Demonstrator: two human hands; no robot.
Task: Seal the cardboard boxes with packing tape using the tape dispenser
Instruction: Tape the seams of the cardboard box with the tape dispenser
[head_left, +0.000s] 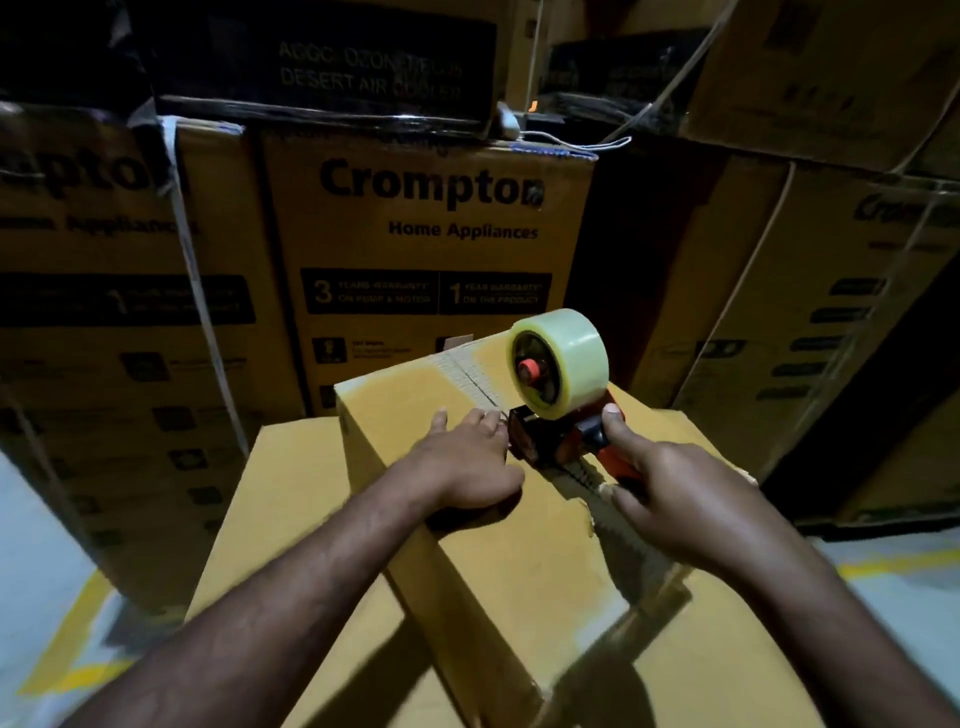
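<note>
A plain cardboard box lies on top of a larger cardboard box in front of me. An orange and black tape dispenser with a roll of clear tape stands on the top box's centre seam. My right hand grips the dispenser's handle, thumb up along it. My left hand presses flat on the top box just left of the dispenser, fingers straight. A strip of tape runs along the seam from the dispenser towards me.
Tall printed appliance cartons stand stacked close behind and on both sides, some bound with white strapping. Grey floor with yellow lines shows at the lower left and right.
</note>
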